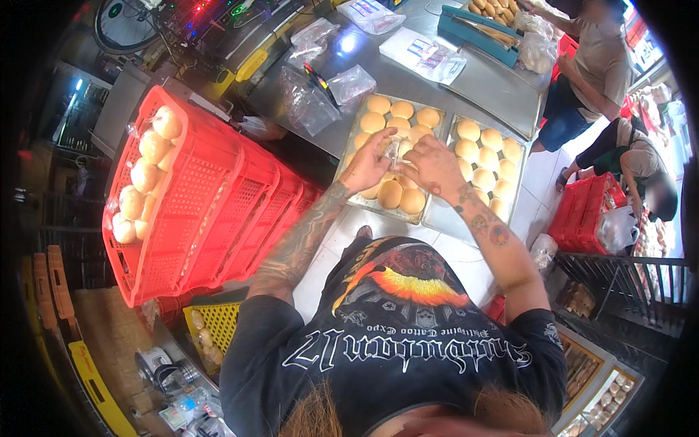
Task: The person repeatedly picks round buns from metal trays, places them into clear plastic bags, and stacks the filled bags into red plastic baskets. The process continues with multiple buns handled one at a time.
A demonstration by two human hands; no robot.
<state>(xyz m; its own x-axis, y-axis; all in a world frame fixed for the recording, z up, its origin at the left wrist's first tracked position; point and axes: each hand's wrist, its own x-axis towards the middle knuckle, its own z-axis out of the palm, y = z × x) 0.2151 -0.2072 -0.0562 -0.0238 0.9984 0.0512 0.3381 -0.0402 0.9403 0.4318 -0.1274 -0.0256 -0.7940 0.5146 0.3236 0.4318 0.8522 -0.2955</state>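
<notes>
Over the left of two baking trays, my left hand [370,163] and my right hand [438,166] come together around a small clear plastic bag [394,153]. My left fingers grip one side of it and my right fingers pinch the other; its contents are hard to make out. Round golden bread rolls [389,195] sit in rows on the left tray [377,210], partly hidden under my hands. Beside it, the right tray [443,218] carries more rolls [483,179] and shows bare metal at its near end.
Stacked red plastic crates [218,185] with bagged rolls [144,175] stand at left. Loose plastic bags [306,106], a marker [322,82] and bag packs [420,53] lie on the metal table [398,30]. Two people [600,71] are at right, one bending by a red crate [581,218].
</notes>
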